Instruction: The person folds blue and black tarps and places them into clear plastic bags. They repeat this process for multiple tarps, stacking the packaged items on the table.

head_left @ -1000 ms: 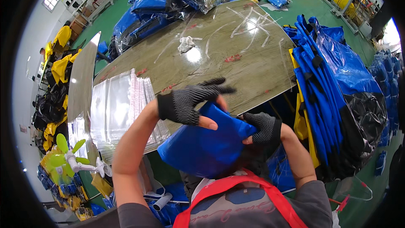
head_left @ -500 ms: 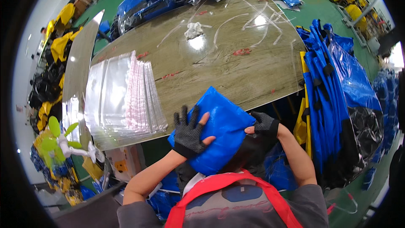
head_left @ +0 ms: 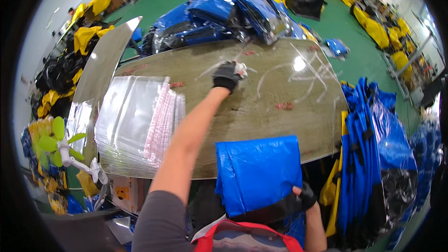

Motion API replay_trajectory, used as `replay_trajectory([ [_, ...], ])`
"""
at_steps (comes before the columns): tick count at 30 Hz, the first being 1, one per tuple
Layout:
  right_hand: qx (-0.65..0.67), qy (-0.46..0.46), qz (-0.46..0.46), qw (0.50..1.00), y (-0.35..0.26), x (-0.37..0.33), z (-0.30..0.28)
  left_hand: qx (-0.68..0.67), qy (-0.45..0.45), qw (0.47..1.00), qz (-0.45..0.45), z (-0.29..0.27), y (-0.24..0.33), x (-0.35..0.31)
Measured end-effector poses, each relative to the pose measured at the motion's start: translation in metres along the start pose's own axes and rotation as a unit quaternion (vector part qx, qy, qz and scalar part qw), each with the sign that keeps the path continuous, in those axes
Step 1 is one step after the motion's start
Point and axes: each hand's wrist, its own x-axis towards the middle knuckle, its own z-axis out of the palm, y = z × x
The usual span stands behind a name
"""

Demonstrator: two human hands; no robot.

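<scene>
Left hand (head_left: pixel 227 75) at white rag (head_left: pixel 241 70), right hand (head_left: pixel 305 197) on blue sheet (head_left: pixel 259 172)

Left hand: dark gloved, reached across to the far half of the desk (head_left: pixel 252 116). Fingers bent against the crumpled white rag, in contact at its near left side — cannot tell whether gripped or merely covered.

Right hand: also gloved, close to the body. Narrow pinch at the lower right corner of the blue sheet, bare thumb tip on top, other fingers mostly hidden.

Blue sheet: folded to a rough square, upper part flat on the near edge of the desk, lower part past the edge toward the red strap (head_left: pixel 254 226). Black panel (head_left: pixel 270 210) along the lower side.

Around: stack of clear bags (head_left: pixel 130 112) on the desk, left of the blue sheet; wrapped blue packages (head_left: pixel 212 2) heaped at the far edge; row of blue bundles (head_left: pixel 359 144) just beyond the right edge — small green fan (head_left: pixel 47 143) off to the left.
</scene>
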Motion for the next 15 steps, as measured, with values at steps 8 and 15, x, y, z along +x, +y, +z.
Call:
replay_trajectory([
  [8,0.068,0.072,-0.007,0.995,0.011,-0.016,0.013,-0.302,-0.049,0.952,0.006,-0.051,-0.103,-0.064],
  [15,0.067,0.037,0.014,0.997,0.003,-0.008,0.009,0.210,-0.222,0.940,-0.149,-0.211,-0.250,-0.243],
])
